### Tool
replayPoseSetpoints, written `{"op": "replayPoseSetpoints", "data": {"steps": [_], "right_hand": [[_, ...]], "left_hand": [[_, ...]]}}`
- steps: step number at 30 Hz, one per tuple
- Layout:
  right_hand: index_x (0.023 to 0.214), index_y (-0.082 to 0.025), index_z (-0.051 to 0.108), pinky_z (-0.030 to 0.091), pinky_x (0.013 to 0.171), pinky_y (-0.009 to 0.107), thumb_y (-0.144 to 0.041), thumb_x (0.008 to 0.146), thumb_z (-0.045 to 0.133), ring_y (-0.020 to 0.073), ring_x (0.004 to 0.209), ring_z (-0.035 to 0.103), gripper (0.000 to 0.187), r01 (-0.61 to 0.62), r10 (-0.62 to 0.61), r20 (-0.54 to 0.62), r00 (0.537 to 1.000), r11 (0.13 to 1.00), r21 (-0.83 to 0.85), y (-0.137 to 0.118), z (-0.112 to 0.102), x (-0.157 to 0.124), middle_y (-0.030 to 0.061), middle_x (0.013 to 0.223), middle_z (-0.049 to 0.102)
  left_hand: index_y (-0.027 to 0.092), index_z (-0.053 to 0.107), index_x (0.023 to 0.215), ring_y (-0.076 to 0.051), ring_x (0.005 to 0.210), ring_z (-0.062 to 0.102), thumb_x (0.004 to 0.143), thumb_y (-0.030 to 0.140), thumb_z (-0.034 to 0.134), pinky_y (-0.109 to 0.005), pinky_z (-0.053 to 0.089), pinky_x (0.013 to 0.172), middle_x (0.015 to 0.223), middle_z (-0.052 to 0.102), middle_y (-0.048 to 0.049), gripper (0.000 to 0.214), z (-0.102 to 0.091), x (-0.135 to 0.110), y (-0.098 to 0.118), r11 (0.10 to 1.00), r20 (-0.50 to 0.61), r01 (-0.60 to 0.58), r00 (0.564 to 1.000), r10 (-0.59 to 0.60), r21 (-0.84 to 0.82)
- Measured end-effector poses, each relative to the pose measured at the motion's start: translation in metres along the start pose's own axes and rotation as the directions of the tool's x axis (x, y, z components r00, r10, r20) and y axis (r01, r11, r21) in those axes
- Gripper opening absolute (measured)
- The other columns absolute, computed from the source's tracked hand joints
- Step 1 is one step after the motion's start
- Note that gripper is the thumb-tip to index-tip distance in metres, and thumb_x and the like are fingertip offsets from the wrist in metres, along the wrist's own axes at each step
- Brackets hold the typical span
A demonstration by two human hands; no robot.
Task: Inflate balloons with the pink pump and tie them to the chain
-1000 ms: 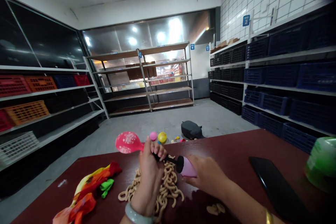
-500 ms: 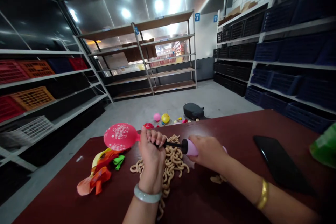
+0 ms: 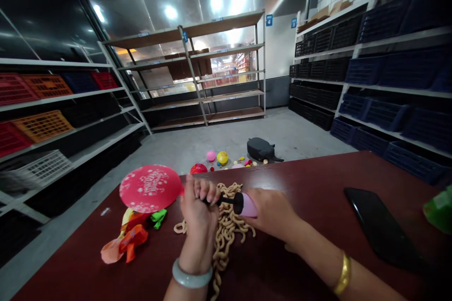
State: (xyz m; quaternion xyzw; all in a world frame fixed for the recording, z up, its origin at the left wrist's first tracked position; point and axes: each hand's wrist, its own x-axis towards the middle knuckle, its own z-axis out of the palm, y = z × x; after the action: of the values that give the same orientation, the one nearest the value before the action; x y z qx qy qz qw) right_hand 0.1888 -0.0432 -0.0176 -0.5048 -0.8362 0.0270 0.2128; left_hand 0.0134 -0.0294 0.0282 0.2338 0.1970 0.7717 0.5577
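Note:
My left hand (image 3: 199, 214) is closed around the black end of a balloon pump (image 3: 250, 205). My right hand (image 3: 273, 214) grips the pump's lilac barrel, and a short length of black rod shows between the two hands. From the thumb side of my left fist a red balloon (image 3: 151, 189) with white print sticks out to the left, inflated; my fingers hide its neck. Below it lie limp orange and yellow balloons (image 3: 132, 240) and a green balloon (image 3: 158, 217). Beneath the pump is a pile of beige curled strands (image 3: 228, 230).
The dark red table (image 3: 300, 273) also bears a black flat slab (image 3: 381, 225) and a green package (image 3: 439, 209) on the right. Small balloons, including a yellow one (image 3: 222, 158), and a dark grey bag-like object (image 3: 261, 149) lie on the floor beyond. Crate-filled shelves (image 3: 45, 129) stand around.
The red balloon has grown bigger. My right hand has pushed the lilac barrel left toward my left hand, so less black rod shows. Both hands have shifted slightly left in view.

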Motion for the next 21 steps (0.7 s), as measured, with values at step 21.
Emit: {"op": "replayPoseSetpoints", "data": {"steps": [21], "right_hand": [[0.102, -0.023, 0.054, 0.034, 0.061, 0.028, -0.048, 0.08, 0.061, 0.0225, 0.08, 0.065, 0.034, -0.043, 0.044, 0.01, 0.999, 0.995, -0.095, 0.01, -0.005, -0.011, 0.0049, 0.091, 0.069]], "left_hand": [[0.018, 0.035, 0.057, -0.007, 0.036, 0.031, 0.087, 0.043, 0.06, -0.023, 0.022, 0.037, 0.045, 0.031, 0.0065, 0.046, 0.009, -0.017, -0.05, 0.999, -0.082, 0.045, 0.995, -0.047, -0.025]]}}
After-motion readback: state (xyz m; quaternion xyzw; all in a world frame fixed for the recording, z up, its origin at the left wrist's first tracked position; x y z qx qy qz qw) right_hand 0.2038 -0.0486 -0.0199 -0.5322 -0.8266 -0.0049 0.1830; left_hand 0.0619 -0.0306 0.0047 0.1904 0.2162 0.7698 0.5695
